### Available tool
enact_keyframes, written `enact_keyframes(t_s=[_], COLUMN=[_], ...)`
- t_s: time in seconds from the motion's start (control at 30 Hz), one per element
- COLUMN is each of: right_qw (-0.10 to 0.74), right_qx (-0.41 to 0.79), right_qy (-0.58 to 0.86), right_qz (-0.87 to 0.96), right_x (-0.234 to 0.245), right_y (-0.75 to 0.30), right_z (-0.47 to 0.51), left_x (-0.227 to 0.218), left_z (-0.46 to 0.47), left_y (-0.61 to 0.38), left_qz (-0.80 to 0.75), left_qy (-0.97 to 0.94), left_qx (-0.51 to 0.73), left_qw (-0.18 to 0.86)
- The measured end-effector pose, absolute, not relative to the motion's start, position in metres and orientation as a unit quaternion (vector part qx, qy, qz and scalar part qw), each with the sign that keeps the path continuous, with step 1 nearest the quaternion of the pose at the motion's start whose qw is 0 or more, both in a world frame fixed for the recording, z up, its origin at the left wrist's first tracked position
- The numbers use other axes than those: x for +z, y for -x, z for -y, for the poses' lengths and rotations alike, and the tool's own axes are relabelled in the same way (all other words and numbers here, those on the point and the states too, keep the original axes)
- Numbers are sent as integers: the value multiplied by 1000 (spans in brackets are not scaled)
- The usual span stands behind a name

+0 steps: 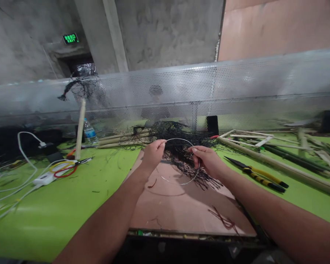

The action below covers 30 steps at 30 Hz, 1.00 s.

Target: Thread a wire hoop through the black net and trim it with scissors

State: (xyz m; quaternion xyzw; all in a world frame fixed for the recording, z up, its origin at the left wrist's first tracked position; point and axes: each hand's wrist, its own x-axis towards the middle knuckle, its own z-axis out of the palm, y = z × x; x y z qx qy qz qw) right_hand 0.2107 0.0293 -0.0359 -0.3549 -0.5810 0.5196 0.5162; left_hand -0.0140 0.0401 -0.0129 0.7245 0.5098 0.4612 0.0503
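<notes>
A thin silvery wire ring [178, 184] is held up between my hands, above a pinkish board [165, 212]. My left hand [153, 156] pinches the ring at its upper left. On its right side, my right hand [207, 159] grips the same ring between thumb and fingers. Behind and below the ring lies a tangle of black fibrous strands [178, 157], spread across the board's far part. A faint round shadow falls on the board under the ring. Several reddish-brown strands [225, 220] lie near the board's front right.
Long-nose pliers [258, 175] with yellow-black handles rest at right, near bamboo poles and a frame [247, 135]. At left are a power strip [45, 178], cables, red-handled scissors [67, 168], an upright stick [80, 128] and a water bottle [90, 132]. A perforated metal screen [181, 88] stands behind.
</notes>
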Motion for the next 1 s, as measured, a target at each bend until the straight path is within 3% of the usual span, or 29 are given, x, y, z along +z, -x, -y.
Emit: enact_keyframes(t_s=[0.4, 0.8, 1.0], right_qw=[540, 498, 509], right_qx=[523, 408, 483], right_qy=[326, 379, 347], right_qz=[573, 665, 622], right_x=[-33, -35, -29], right_y=[-202, -204, -201], right_z=[-19, -21, -13], left_x=[-3, 5, 4], left_z=[-22, -13, -13], left_y=[5, -2, -2], left_qz=[-424, -427, -431], left_qy=[-790, -789, -791], left_qx=[430, 406, 395], left_qw=[106, 173, 184])
